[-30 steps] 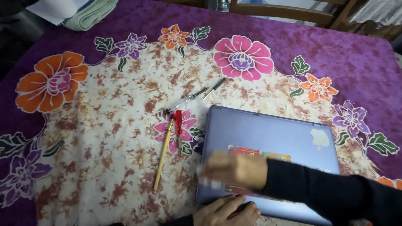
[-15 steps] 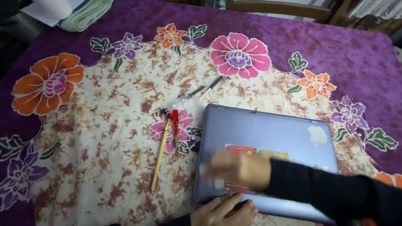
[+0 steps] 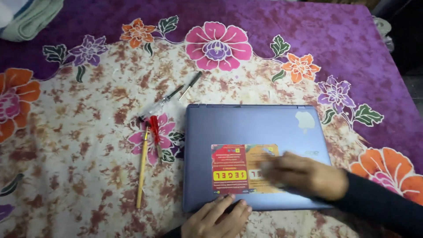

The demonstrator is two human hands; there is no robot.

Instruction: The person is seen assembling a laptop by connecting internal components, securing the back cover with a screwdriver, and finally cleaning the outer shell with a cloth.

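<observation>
Right hand [image 3: 308,174], flat and gripping nothing, has slid rightward over the sticker [image 3: 240,167] on the closed laptop [image 3: 255,128], still centred on the tablecloth [image 3: 88,110]; left hand [image 3: 218,216] steadies its near edge, fingers loose.

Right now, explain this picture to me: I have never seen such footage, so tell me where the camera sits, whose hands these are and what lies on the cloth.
The picture comes from a camera worn on a person's head, looking down at their own two bare hands. A closed blue-grey laptop lies on a flowered purple tablecloth, with a red and orange sticker on its lid. The right hand, blurred and in a dark sleeve, lies flat over the sticker. The left hand rests its fingers on the laptop's near edge. Neither hand holds anything. Left of the laptop lie a wooden pencil, a small red-handled tool and two pens. Folded cloth sits in the far left corner.
</observation>
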